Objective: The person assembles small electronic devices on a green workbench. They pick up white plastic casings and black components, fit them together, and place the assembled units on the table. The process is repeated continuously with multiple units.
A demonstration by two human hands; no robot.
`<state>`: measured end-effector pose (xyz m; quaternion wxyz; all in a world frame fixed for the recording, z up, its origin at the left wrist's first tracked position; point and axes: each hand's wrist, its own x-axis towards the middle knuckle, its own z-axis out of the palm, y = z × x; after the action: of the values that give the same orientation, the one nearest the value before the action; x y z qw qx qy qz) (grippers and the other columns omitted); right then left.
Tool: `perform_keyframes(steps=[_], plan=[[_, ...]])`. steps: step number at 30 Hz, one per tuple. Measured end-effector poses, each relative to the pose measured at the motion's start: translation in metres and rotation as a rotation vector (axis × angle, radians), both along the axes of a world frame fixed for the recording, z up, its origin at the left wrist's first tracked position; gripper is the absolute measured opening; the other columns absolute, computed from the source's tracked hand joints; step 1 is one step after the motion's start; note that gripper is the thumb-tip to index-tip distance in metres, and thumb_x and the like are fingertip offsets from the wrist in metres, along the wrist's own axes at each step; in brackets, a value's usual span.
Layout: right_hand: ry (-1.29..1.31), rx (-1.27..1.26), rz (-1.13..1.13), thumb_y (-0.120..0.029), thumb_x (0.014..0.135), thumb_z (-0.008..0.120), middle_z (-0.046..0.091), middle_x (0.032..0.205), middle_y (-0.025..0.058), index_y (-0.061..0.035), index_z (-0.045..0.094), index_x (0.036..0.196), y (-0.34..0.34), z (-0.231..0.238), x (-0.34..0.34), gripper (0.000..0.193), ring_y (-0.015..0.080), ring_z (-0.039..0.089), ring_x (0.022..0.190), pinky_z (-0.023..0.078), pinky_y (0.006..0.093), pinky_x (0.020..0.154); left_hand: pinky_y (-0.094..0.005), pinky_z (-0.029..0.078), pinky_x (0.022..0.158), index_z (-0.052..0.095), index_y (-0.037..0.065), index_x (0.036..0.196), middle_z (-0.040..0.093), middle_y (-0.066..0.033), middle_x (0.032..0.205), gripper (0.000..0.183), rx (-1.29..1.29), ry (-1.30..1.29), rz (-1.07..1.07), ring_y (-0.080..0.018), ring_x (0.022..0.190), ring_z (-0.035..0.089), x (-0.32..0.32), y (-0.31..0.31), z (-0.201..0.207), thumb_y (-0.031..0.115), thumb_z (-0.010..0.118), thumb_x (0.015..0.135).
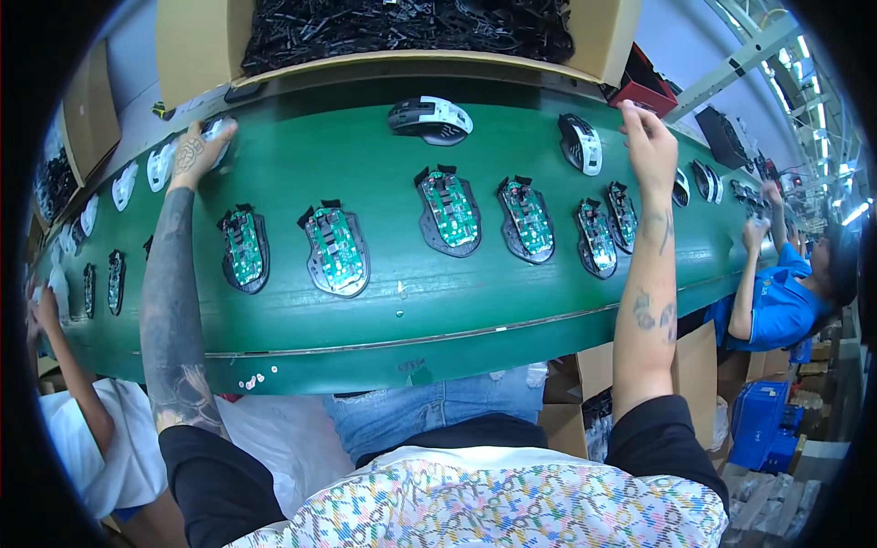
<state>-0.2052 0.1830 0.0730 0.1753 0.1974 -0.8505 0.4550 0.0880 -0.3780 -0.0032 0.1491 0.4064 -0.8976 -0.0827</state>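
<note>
At the far left of the green belt, my left hand is closed on a white and dark mouse shell, its fingers partly hidden behind it. My right hand is raised over the far right side with thumb and fingertips pinched together. What they hold, if anything, is too small to make out. Left of this hand lies a black and white mouse cover. Another mouse cover rests at the far middle. Nearer me are several mouse bases with green circuit boards, among them one base near the centre left.
A cardboard box of small black parts stands behind the belt, near a red box. White shells line the far left edge. A person in blue works at right; another person's arm shows at left.
</note>
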Motion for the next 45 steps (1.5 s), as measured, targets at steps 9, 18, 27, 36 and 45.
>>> perform_keyframes(steps=[9,18,27,36,45], plan=[[-0.7,-0.39,1.629,-0.041,0.058,0.082,0.054,0.103,0.0153,0.0019,0.063,0.104,-0.068,0.077,0.242,0.066,0.0192,0.055,0.084,0.045,0.0286,0.073,-0.0336,0.047,0.087,0.051,-0.003,0.125,0.061,-0.0182,0.115,0.085,0.279,0.288,0.074,-0.0271,0.103,0.061,0.01,0.055,0.033,0.055,0.073,0.067],[-0.695,-0.571,1.914,-0.026,0.066,0.073,0.057,0.102,0.0116,0.0014,0.062,0.108,-0.086,0.092,0.282,0.051,0.0174,0.055,0.088,0.044,0.027,0.073,-0.0466,0.047,0.096,0.05,0.0,0.122,0.059,-0.0167,0.114,0.044,1.839,1.245,-0.442,-0.0359,0.109,0.058,0.023,0.242,0.059,0.031,0.046,0.092],[-0.599,-0.467,1.893,-0.014,0.076,0.067,0.06,0.103,0.0102,0.0003,0.062,0.11,-0.096,0.092,0.28,0.037,0.0164,0.057,0.09,0.047,0.0267,0.073,-0.04,0.053,0.086,0.052,0.0,0.119,0.059,-0.0156,0.113,0.037,1.834,1.153,-0.499,-0.0317,0.107,0.06,-0.009,0.296,0.057,0.026,0.054,0.093],[-0.507,-0.47,0.923,0.001,0.087,0.06,0.064,0.099,0.0081,0.0004,0.059,0.112,-0.127,-0.001,0.19,0.025,0.0134,0.063,0.086,0.051,0.0245,0.074,-0.0366,0.05,0.089,0.048,0.003,0.124,0.06,-0.0117,0.115,0.04,1.701,1.084,-0.518,-0.0249,0.106,0.061,0.003,0.287,0.027,0.023,0.06,0.091],[-0.8,-0.541,0.803,-0.001,0.084,0.067,0.066,0.096,0.0113,0.0049,0.058,0.109,-0.124,-0.028,0.18,0.028,0.0147,0.066,0.084,0.054,0.024,0.073,-0.0342,0.054,0.081,0.047,0.002,0.122,0.062,-0.012,0.109,0.047,1.709,0.947,-0.574,-0.0235,0.097,0.064,0.011,0.29,0.024,0.023,0.068,0.086]])
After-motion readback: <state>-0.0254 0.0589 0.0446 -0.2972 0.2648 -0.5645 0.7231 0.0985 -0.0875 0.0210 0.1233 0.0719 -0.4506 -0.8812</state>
